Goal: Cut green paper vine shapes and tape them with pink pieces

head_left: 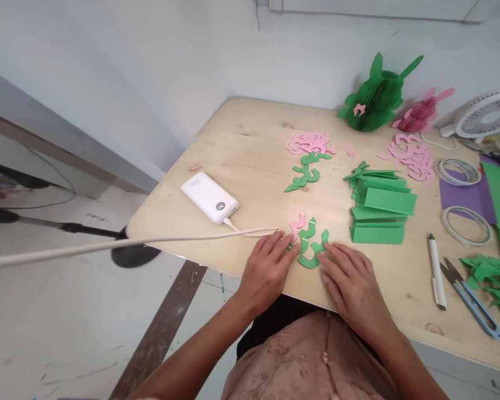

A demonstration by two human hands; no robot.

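Observation:
My left hand rests on the table's near edge, fingers laid down beside a small pink curved paper cut-out and partly over the edge of a green one. My right hand lies flat on the other side, fingertips touching or just beside a green curved paper cut-out. Neither hand lifts anything. Another green cut-out with a white strip near its tip lies between the hands. Further back are several loose green cut-outs and a heap of pink cut-outs.
Folded green paper strips lie right of centre. A white power bank trails a cable across the left edge. At right are tape rolls, a marker and thread snips. Behind stand a green paper figure and a fan.

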